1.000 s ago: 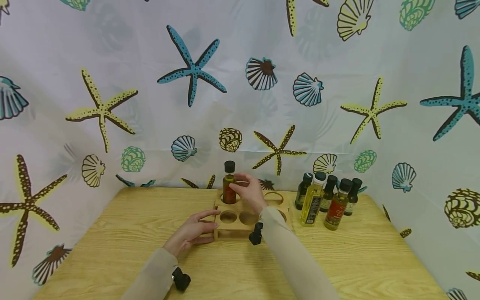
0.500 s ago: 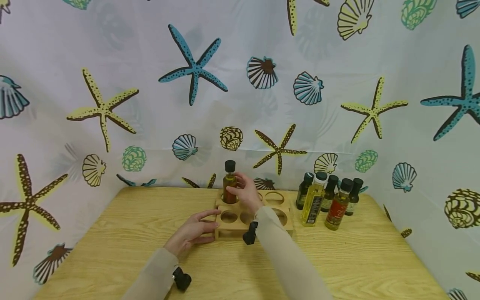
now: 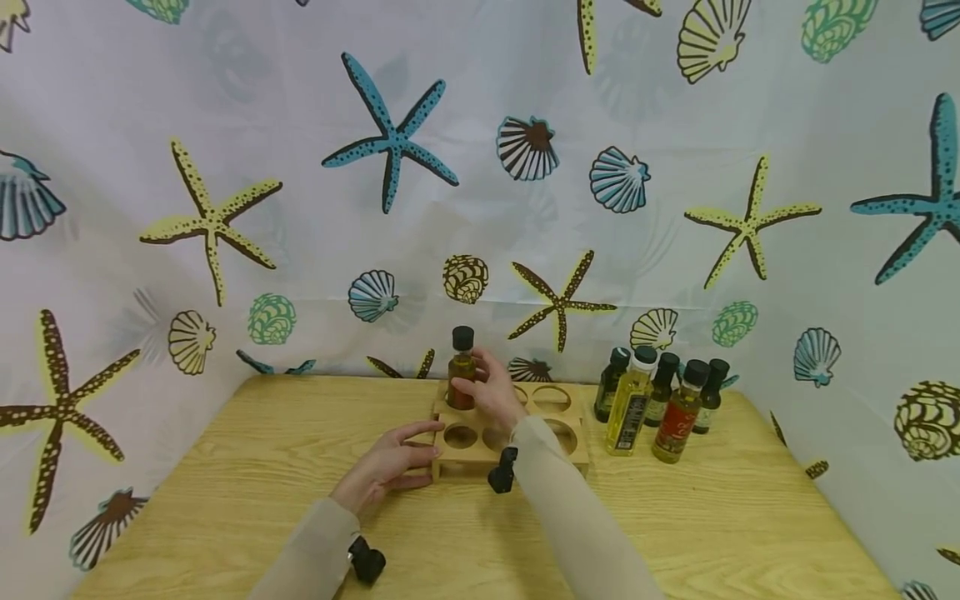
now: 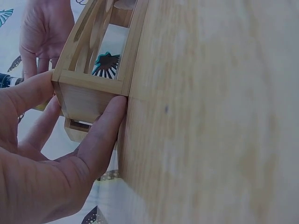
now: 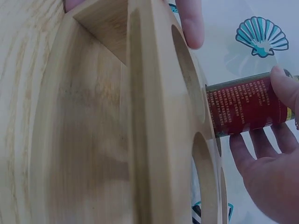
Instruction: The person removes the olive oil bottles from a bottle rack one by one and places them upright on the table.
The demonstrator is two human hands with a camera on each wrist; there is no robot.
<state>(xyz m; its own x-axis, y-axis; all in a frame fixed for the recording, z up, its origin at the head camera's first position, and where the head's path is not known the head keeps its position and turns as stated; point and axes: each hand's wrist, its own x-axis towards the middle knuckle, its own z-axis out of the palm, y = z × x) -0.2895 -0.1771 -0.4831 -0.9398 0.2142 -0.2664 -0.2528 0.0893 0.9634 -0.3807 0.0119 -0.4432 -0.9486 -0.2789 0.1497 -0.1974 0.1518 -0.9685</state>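
Observation:
A wooden bottle rack (image 3: 471,454) with two tiers of round holes stands on the table. At its back left hole, my right hand (image 3: 497,393) grips an oil bottle (image 3: 459,369) with a black cap and red label. The right wrist view shows the base of the red label (image 5: 243,107) at the hole, thumb on one side and fingers on the other. My left hand (image 3: 392,463) touches the rack's left end. In the left wrist view its fingertips rest along the edges of the end panel (image 4: 88,102). My right forearm hides part of the front tier.
Several bottles stand to the right of the rack, among them a pale yellow oil bottle (image 3: 628,412) and a red-labelled one (image 3: 675,425). Behind the wooden table (image 3: 720,525) hangs a white cloth (image 3: 480,192) printed with shells and starfish.
My right hand has shifted slightly left and lower round the bottle, which stays upright at the back left hole. My left hand keeps its place at the rack's end.

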